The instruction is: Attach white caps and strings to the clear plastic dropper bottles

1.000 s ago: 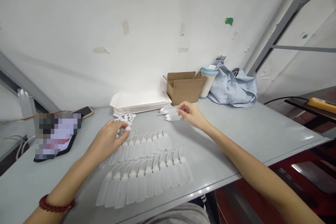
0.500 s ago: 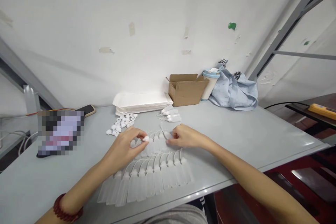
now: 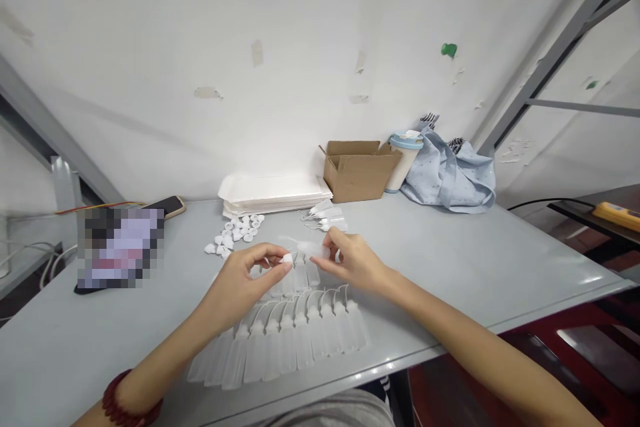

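Observation:
Between thumb and index finger, my left hand pinches a small white cap. My right hand grips a translucent plastic tube by its wide end; its thin tip points left and is blurred. The cap and the tube are close together but apart. Under and in front of my hands lie two rows of similar translucent tubes with thin curved tips. Several loose white caps are heaped beyond my left hand. A few more tubes lie behind my right hand.
At the back against the wall are a stack of white flat sheets, an open cardboard box, a cup with a blue lid and a light blue cloth bag. To the left lie a phone and a blurred-out item.
My right hand has lifted the tube from the far row, and its tip has swung left toward the cap. My left hand has shifted slightly right, keeping the cap pinched.

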Motion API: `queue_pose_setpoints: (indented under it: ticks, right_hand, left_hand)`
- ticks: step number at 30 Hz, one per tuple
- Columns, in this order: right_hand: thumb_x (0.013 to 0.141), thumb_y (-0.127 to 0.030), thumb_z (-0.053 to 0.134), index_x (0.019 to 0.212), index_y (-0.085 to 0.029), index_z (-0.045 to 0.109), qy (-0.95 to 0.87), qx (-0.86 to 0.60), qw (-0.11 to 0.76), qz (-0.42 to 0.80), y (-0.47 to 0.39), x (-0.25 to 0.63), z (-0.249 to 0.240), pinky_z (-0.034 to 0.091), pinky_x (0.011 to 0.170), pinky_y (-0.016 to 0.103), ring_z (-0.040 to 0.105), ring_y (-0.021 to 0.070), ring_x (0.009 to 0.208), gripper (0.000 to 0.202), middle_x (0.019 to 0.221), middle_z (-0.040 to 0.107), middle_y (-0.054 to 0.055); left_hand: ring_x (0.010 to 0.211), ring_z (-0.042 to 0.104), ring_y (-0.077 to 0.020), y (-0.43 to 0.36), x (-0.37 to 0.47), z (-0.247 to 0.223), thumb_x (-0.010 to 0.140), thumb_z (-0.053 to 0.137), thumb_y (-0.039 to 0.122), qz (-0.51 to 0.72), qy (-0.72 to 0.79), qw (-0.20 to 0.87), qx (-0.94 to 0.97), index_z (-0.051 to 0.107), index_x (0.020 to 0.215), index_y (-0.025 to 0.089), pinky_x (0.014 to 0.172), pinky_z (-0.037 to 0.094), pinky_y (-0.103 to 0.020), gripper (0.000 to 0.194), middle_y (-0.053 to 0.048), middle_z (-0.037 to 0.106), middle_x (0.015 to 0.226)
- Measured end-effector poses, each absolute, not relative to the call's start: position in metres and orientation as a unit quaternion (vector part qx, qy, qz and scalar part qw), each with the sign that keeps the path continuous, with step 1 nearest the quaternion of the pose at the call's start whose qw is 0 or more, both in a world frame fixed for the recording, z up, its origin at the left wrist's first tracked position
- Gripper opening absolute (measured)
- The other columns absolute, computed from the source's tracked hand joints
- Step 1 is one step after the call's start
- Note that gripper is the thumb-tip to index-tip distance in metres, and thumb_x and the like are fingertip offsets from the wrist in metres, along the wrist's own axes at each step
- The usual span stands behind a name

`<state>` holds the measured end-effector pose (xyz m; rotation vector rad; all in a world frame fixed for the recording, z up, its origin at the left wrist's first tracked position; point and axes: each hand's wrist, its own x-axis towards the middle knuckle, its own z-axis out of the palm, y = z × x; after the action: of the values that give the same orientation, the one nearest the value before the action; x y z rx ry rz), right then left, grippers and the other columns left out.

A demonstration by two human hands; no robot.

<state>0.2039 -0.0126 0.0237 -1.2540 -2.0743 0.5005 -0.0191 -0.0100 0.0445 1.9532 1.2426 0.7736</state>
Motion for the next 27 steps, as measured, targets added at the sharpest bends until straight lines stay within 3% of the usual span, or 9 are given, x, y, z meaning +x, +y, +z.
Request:
queue_pose_setpoints:
  ticks: [3,8,12,16,21,24,27]
  right_hand:
    - [0.082,-0.028,0.058,0.080,-0.020,0.042,-0.817,-0.452,0.335,0.128,-0.015,0.201,0.015,0.036,0.050,0.020,0.048,0.0095,0.053,0.018,0.069,0.056,-0.001]
    - [0.087,-0.021,0.047,0.086,-0.019,0.042,-0.856,-0.380,0.350,0.027,-0.015,0.200,0.008,0.041,0.052,0.021,0.053,0.0116,0.059,0.005,0.080,0.061,0.006]
    - [0.091,-0.023,0.043,0.089,-0.019,0.042,-0.870,-0.335,0.362,-0.007,-0.015,0.200,0.006,0.042,0.050,0.021,0.054,0.0120,0.058,0.005,0.079,0.063,0.007]
    - [0.093,-0.027,0.044,0.089,-0.018,0.043,-0.876,-0.322,0.360,-0.004,-0.019,0.200,0.006,0.043,0.049,0.022,0.053,0.0117,0.055,0.011,0.075,0.063,0.007]
    - [0.091,-0.036,0.048,0.087,-0.017,0.045,-0.862,-0.333,0.377,0.060,-0.021,0.200,0.009,0.043,0.049,0.020,0.053,0.0103,0.052,0.019,0.069,0.061,0.003]
    - [0.091,-0.037,0.050,0.087,-0.017,0.047,-0.854,-0.332,0.395,0.067,-0.020,0.200,0.010,0.045,0.050,0.021,0.055,0.0111,0.054,0.021,0.069,0.061,0.003]
    - [0.091,-0.035,0.049,0.090,-0.017,0.047,-0.851,-0.320,0.413,0.050,-0.019,0.200,0.009,0.048,0.052,0.022,0.057,0.0116,0.056,0.018,0.074,0.063,0.005]
  left_hand:
    - [0.077,0.055,-0.0171,-0.013,-0.016,0.046,0.080,0.056,0.048,0.302,0.480,0.358,0.742,0.066,0.084,0.022,0.066,0.041,-0.026,0.027,0.000,0.063,0.079]
    - [0.056,0.039,-0.0113,-0.014,-0.012,0.049,0.080,0.054,0.051,0.274,0.478,0.401,0.732,0.065,0.073,0.019,0.051,0.031,-0.022,0.034,0.004,0.046,0.059]
    - [0.046,0.030,-0.0080,-0.011,-0.013,0.051,0.080,0.052,0.053,0.248,0.468,0.450,0.719,0.062,0.067,0.017,0.045,0.025,-0.021,0.040,0.004,0.047,0.056]
    - [0.054,0.043,-0.0110,-0.011,-0.017,0.049,0.081,0.053,0.049,0.244,0.443,0.443,0.741,0.065,0.076,0.019,0.051,0.034,-0.022,0.032,0.001,0.058,0.065]
    - [0.075,0.056,-0.0166,-0.013,-0.019,0.038,0.084,0.055,0.037,0.300,0.410,0.331,0.795,0.065,0.091,0.020,0.070,0.043,-0.028,0.021,-0.002,0.066,0.084]
    - [0.074,0.057,-0.0162,-0.013,-0.018,0.037,0.083,0.056,0.036,0.331,0.402,0.307,0.797,0.066,0.092,0.020,0.070,0.045,-0.027,0.020,-0.002,0.067,0.084]
    - [0.071,0.058,-0.0157,-0.014,-0.016,0.043,0.083,0.055,0.042,0.311,0.427,0.347,0.775,0.068,0.089,0.021,0.066,0.046,-0.025,0.025,-0.001,0.067,0.078]
